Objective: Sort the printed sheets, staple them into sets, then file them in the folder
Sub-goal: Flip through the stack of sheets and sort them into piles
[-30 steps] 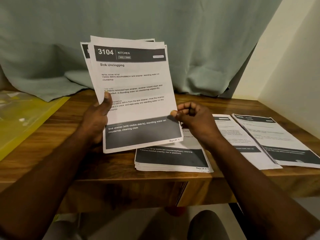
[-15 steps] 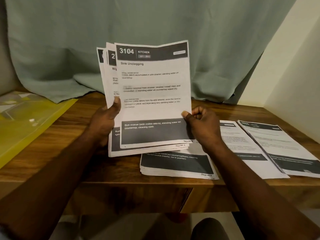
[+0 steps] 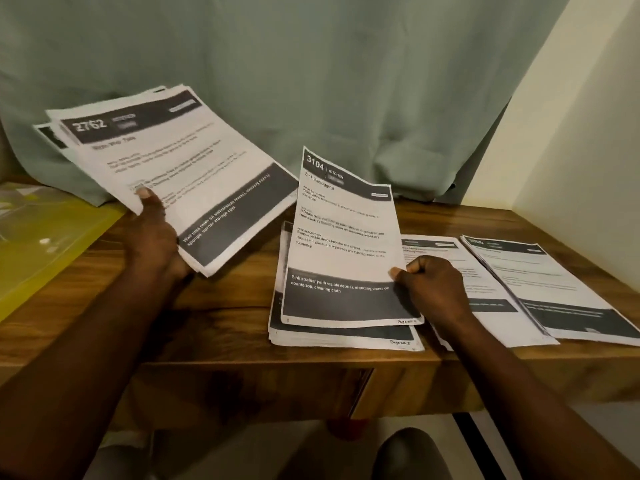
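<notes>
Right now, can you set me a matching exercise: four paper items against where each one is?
1. sheet 3104
2. stack topped by 2762
3. yellow folder
4. pile marked page 5

a. on the table, far left
b. pinched by the right hand
c. flat on the table under sheet 3104
d. held by the left hand

Pairs: 1-b, 2-d, 3-a, 4-c

Left hand (image 3: pixel 156 237), right hand (image 3: pixel 436 289) bare; forearms bare to frame edge; thumbnails short.
</notes>
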